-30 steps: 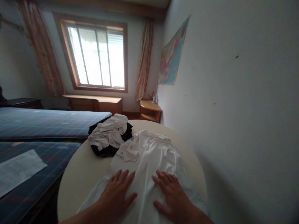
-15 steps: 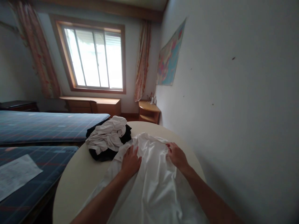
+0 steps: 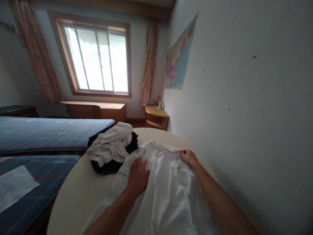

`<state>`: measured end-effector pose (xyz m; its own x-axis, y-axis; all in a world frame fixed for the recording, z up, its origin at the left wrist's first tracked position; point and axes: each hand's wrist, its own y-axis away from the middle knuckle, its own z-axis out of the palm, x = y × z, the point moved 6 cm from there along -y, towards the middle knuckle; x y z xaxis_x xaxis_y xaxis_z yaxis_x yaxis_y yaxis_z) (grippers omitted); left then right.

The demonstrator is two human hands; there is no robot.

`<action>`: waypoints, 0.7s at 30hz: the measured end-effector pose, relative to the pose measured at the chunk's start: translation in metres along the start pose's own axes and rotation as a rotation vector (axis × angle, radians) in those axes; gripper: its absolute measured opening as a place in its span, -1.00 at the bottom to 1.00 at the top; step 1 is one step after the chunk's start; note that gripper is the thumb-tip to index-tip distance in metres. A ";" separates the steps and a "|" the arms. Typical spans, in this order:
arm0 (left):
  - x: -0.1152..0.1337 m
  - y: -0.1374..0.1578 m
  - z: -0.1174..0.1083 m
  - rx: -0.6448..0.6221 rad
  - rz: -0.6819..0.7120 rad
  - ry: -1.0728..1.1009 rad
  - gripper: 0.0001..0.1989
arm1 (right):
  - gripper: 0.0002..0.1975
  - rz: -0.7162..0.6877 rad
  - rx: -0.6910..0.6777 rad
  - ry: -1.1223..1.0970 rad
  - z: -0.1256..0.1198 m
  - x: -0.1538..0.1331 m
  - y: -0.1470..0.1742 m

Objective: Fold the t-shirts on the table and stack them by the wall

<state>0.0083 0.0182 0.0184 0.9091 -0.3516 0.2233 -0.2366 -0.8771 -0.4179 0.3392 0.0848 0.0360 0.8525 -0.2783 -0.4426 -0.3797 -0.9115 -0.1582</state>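
- Round table (image 3: 70, 192), lower centre of the frame: its cream top supports the work; bare surface shows at lower left.
- White garment (image 3: 166, 189), centre to bottom edge: spread on the table, with long creases running down from its gathered upper edge. Even tension across that edge, applied before pressing the creases, would probably flatten it best.
- Clothing heap (image 3: 110, 147), left of centre: grey-white over black, crumpled, close against the garment's upper left; this corner is best kept from catching there.
- Left hand (image 3: 138, 178), just below centre: palm down, fingers extended, resting on the garment without grasping it; a steady anchor seems advisable.
- Right hand (image 3: 190, 158), right of centre: fingers curled, apparently pinching the upper right edge; a gentle outward pull would suit the slippery-looking fabric.
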 end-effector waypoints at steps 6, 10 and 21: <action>0.001 -0.001 0.000 0.041 -0.008 -0.004 -0.49 | -0.63 0.065 0.208 -0.016 -0.049 -0.023 -0.042; 0.000 -0.002 0.001 0.048 -0.004 0.002 -0.48 | -0.56 0.001 0.271 -0.039 -0.082 -0.049 -0.060; -0.001 -0.004 -0.001 0.051 -0.043 0.006 -0.47 | -0.57 -0.287 -0.258 0.072 -0.040 -0.068 -0.019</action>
<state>0.0078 0.0223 0.0204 0.9160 -0.3163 0.2468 -0.1796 -0.8734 -0.4526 0.3026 0.1089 0.1041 0.9374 -0.0127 -0.3479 -0.0268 -0.9990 -0.0358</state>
